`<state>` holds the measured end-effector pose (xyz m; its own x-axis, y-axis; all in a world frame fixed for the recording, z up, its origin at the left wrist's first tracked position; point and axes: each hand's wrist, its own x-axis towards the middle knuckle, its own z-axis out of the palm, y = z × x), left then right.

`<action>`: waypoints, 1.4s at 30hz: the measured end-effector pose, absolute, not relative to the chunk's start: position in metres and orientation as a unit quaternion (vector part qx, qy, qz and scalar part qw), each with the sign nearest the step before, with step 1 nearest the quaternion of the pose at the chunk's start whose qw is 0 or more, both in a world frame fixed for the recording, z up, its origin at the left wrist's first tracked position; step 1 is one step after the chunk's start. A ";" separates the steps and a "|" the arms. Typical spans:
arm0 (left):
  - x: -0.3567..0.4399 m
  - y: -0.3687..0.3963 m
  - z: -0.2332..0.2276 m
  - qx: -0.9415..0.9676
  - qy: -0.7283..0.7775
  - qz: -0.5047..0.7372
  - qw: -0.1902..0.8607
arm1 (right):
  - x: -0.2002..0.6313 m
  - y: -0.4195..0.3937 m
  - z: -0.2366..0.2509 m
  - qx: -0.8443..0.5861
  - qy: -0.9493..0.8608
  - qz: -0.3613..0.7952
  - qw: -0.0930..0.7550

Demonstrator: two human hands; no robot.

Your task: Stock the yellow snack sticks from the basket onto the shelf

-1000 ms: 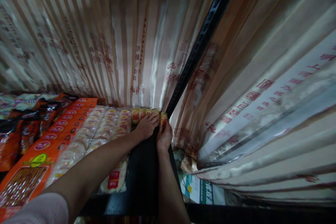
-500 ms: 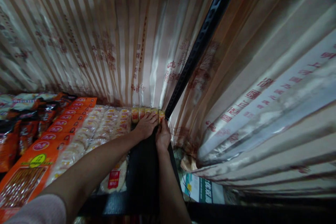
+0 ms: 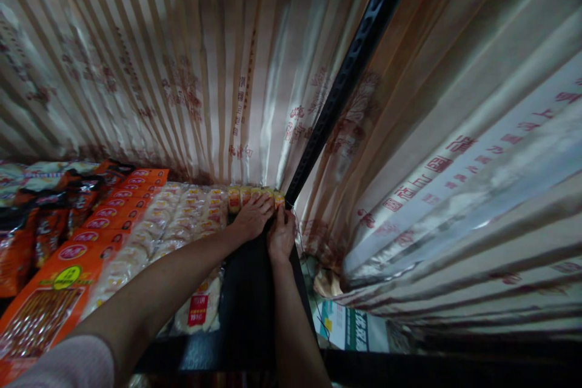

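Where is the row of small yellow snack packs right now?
The row of small yellow snack packs stands at the shelf's back, against the striped curtain, left of the black perforated post, under the left hand.

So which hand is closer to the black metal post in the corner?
Right. The right hand sits at the foot of the black post, nearly touching it. The left hand rests beside it on the small yellow packets, farther off.

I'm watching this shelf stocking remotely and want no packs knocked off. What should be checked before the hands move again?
1. Left hand resting on the yellow packs: ok.
2. Right hand at the last pack by the black upright: ok.
3. Grip closed on a pack: cannot tell.
4. Yellow row lined up against the curtain: ok.
5. Bare dark shelf in front: ok.
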<state>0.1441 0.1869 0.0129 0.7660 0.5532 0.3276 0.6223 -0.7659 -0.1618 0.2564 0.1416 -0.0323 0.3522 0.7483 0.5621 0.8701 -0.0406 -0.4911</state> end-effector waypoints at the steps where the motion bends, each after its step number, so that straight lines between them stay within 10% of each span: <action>1: 0.144 0.187 0.014 -0.931 -0.316 -0.128 0.132 | 0.255 0.141 -0.030 -0.722 -0.564 -0.072 0.394; 42: 0.138 0.186 0.008 -0.929 -0.329 -0.120 0.122 | 0.253 0.144 -0.036 -0.695 -0.585 -0.067 0.413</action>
